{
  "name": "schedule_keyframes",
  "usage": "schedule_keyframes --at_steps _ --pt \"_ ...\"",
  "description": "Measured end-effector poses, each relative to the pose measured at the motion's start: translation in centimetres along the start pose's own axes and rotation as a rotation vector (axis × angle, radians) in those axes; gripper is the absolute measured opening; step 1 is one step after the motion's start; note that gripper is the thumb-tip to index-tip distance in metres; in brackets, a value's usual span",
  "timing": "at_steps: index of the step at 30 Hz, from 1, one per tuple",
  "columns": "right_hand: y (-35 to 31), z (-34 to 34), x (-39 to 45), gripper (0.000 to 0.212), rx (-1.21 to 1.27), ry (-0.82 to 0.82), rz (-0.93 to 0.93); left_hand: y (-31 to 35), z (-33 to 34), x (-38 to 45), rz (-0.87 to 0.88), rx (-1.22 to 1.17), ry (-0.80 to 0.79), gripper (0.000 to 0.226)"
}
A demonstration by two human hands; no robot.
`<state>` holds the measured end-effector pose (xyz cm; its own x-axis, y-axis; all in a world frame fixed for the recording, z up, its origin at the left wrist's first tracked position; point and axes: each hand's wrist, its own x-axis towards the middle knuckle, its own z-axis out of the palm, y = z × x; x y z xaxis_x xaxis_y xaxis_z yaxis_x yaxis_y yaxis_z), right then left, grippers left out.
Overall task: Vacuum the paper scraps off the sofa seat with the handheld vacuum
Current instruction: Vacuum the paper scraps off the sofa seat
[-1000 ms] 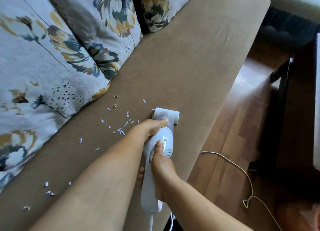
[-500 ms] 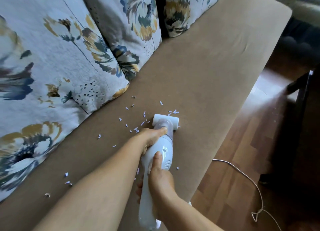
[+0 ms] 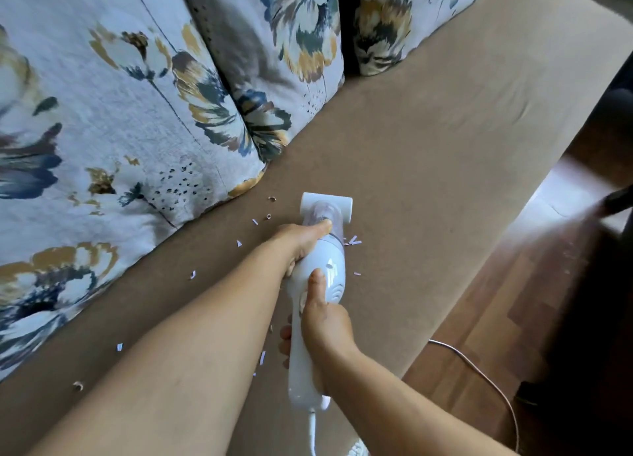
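step: mid-sweep | both hands' grip wraps handheld vacuum (image 3: 317,305): left hand (image 3: 301,241) near nozzle; right hand (image 3: 325,322) on handle | next: sweep paper scraps (image 3: 352,240) toward sofa seat (image 3: 428,154) back edge

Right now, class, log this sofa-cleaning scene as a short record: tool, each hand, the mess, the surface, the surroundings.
tool: white handheld vacuum, its nozzle head on the seat
left hand: left hand grips the vacuum body near the front
right hand: right hand holds the handle, thumb on top
mess: paper scraps scattered left, right and behind the nozzle
surface: brown sofa seat
surroundings: floral cushions along the back; white cord on the wooden floor
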<state>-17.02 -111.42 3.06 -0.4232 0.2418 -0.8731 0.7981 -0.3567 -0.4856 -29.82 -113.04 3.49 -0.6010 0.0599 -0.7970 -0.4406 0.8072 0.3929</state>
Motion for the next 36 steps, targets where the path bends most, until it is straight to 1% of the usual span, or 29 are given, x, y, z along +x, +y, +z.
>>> schedule_keyframes --at_steps 1,5,7,10,14,17,19,22,23,26,27,33,36 --pt "-0.7 -0.3 0.4 0.075 0.001 -0.009 0.016 0.6 0.0 0.3 0.003 -0.003 -0.001 0.065" --pt "-2.6 -2.1 2.0 0.072 0.02 0.0 0.039 2.6 0.9 1.5 -0.015 -0.046 0.0 0.07" --pt "-3.1 -3.0 2.4 0.072 0.009 0.0 0.059 3.3 1.8 2.3 -0.018 -0.105 -0.016 0.071" --pt "-2.9 -4.0 3.1 0.075 0.003 -0.007 0.099 3.4 3.6 3.4 -0.038 -0.142 -0.026 0.071" --pt "-2.3 -4.9 3.4 0.076 0.016 -0.007 0.111 3.6 4.6 3.6 -0.032 -0.118 -0.023 0.07" --pt "-2.5 -5.0 3.4 0.078 0.004 -0.014 0.122 4.0 4.6 3.0 -0.025 -0.133 -0.072 0.065" --pt "-2.6 -5.1 3.4 0.078 0.005 -0.021 0.122 4.1 4.7 2.4 -0.027 -0.127 -0.102 0.073" --pt "-1.9 -5.2 3.0 0.078 0.005 -0.017 0.13 3.6 5.1 2.3 -0.041 -0.109 -0.111 0.096" --pt "-1.4 -5.1 2.9 0.079 0.006 -0.013 0.135 3.3 5.3 2.1 -0.04 -0.107 -0.109 0.097" --pt "0.0 -4.7 2.4 0.078 0.013 -0.001 0.135 2.2 5.7 1.8 -0.03 -0.089 -0.097 0.08" --pt "0.5 -4.5 2.1 0.078 0.028 0.006 0.131 1.8 5.9 1.5 -0.026 -0.077 -0.102 0.078" --pt "3.9 -2.4 0.4 0.078 0.102 0.018 0.132 -1.4 5.9 -0.4 0.017 0.023 -0.111 0.074" --pt "6.2 -1.0 -0.7 0.078 0.123 0.019 0.115 -3.7 5.8 -1.6 0.037 0.036 -0.136 0.078"
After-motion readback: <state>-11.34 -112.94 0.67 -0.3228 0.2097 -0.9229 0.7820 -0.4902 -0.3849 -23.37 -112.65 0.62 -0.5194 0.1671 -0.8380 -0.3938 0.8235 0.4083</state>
